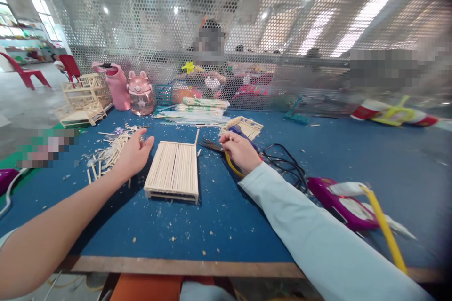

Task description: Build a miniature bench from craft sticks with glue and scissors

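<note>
My left hand is open, thumb and fingers apart, beside a pile of short pale sticks. In front of it lies a flat panel of sticks, set in rows on a low frame, with one stick standing up at its far right corner. My right hand is closed, its fingertips pinched around what may be a small pale bit. Under and around it is a tool with dark pointed jaws and yellow and blue handles, scissors or pliers. Whether the palm grips it is hidden.
Behind my right hand is a small stick frame. A black cord runs to a purple glue gun. Stick bundles, a pink bottle, a clear pink jar and a stick model stand along the mesh screen.
</note>
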Demonstrator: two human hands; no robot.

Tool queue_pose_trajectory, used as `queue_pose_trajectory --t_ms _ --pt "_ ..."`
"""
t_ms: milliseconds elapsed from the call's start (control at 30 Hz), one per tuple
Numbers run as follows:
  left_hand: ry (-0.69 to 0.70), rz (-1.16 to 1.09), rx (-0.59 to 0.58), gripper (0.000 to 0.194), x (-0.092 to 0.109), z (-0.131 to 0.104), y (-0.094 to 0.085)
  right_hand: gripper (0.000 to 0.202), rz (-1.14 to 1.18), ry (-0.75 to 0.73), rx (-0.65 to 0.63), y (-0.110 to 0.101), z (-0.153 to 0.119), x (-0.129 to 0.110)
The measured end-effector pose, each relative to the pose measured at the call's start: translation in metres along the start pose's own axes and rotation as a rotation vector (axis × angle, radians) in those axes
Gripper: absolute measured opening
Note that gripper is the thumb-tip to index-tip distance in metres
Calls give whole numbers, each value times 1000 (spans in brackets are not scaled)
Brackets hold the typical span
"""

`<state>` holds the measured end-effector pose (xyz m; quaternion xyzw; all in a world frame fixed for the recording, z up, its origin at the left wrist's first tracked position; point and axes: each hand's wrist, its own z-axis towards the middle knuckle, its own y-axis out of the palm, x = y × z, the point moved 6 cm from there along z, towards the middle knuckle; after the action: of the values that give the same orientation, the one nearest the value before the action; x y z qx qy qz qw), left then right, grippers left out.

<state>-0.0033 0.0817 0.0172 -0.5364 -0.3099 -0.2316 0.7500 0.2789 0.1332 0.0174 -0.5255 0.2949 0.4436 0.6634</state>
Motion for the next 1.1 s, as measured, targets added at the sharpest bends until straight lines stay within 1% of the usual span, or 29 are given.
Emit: queue_pose_trajectory --t_ms 167,433,500,567,600,633,667,700,733,800,833,867,900,933,1033,1100 --pt "28 39 -23 52 1 -1 4 14 -14 9 17 1 -2 -2" --pt "13 61 -69 52 -2 1 8 10 -17 9 -10 4 -5 -8" --pt "57 68 -20 50 2 0 3 9 8 18 -12 4 -4 -7" --pt "182 45 119 44 14 -6 -9 8 69 7 -32 6 -7 -12" --pt "275 20 208 40 23 -13 -16 6 88 -40 -39 7 -11 -20" --pt "379 -18 289 36 33 -22 -24 6 88 -119 -50 8 -18 -30" --pt "477 -54 335 31 43 -33 -30 9 55 -250 -45 9 -28 -45" --pt "585 -77 349 26 54 -46 -33 13 -37 -418 -39 11 -41 -62" --pt "707 -99 334 21 65 -60 -33 20 -140 -594 -54 16 -57 -79" --pt "870 -155 184 16 83 -84 -27 45 -280 -876 -137 30 -90 -102" --pt "906 -200 109 15 89 -93 -22 56 -309 -973 -173 36 -103 -110" --pt "947 -245 43 14 94 -102 -18 65 -323 -1024 -200 41 -113 -114" --pt "953 -285 -4 12 96 -107 -13 70 -325 -1053 -222 45 -119 -116" --pt "935 -319 -26 9 97 -110 -10 73 -321 -1063 -240 48 -123 -117" --pt "808 -400 -16 7 92 -109 -3 75 -320 -1057 -265 53 -127 -117" --pt "774 -427 -10 11 89 -108 -2 74 -322 -1039 -261 55 -129 -118"
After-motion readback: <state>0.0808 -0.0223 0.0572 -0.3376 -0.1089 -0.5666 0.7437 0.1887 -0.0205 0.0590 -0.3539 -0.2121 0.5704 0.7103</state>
